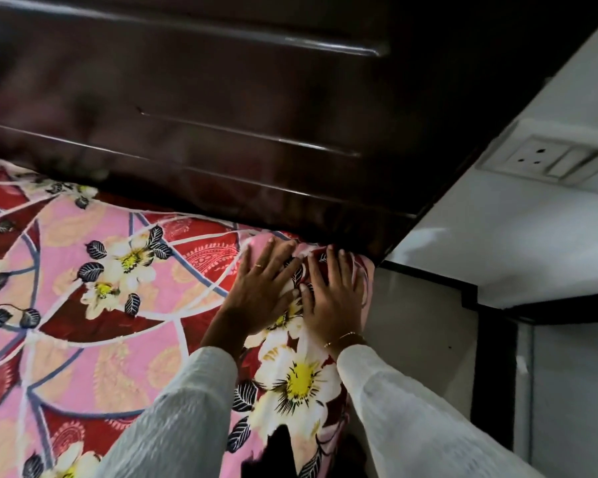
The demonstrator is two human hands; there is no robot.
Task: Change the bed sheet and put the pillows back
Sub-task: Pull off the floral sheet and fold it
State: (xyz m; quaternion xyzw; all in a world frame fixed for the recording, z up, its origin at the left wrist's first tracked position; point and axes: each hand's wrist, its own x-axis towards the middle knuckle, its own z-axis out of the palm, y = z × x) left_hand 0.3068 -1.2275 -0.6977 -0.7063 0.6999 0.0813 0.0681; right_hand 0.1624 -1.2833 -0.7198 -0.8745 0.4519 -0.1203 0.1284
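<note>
A pink and red floral bed sheet (94,277) covers the mattress up to the dark wooden headboard (201,108). My left hand (263,291) lies flat on the sheet near the mattress's top right corner, fingers straight and spread, pointing at the headboard. My right hand (332,291) presses flat beside it, right at the corner, with its fingertips at the gap under the headboard. Both thumbs nearly touch. No pillow is in view.
A white wall (497,236) with a socket and switch plate (546,160) stands right of the bed. A dark skirting strip (463,291) and a grey floor (418,326) lie beside the mattress edge. The sheet hangs over the right side.
</note>
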